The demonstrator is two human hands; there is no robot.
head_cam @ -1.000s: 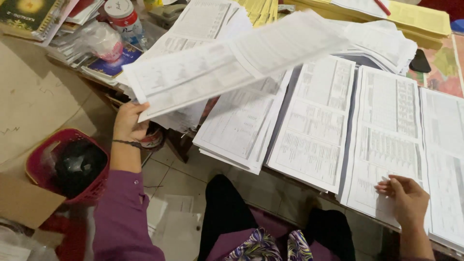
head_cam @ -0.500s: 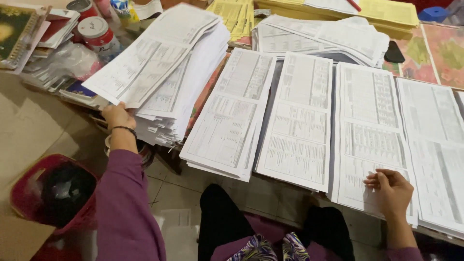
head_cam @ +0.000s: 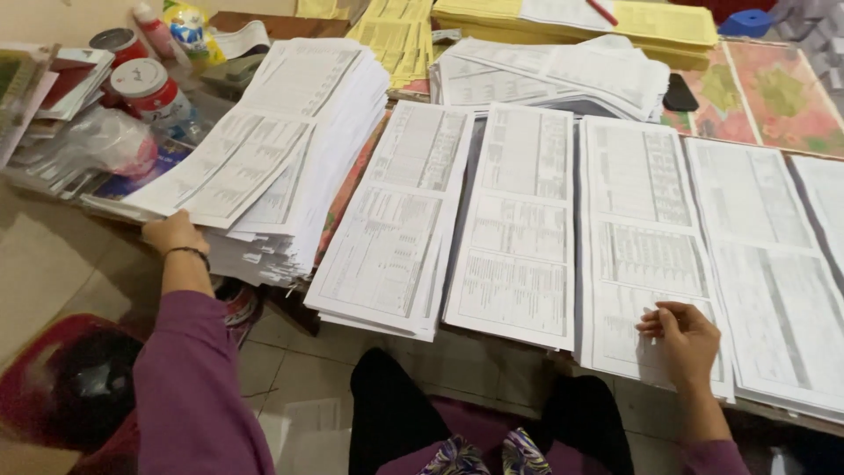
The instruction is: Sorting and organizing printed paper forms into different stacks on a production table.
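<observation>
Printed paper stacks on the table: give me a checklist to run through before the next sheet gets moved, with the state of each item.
1. Left hand at the near edge of the tall left stack: ok.
2. Top sheets of that tall stack squared up: not ok, they are fanned and overhang to the left.
3. Right hand with its fingertips on the third flat stack: ok.
4. Flat stacks lying side by side in a row: ok.
5. The second flat stack fully on the table: not ok, its near end juts past the edge.
6. Right hand pinching only one sheet: cannot tell.
</observation>
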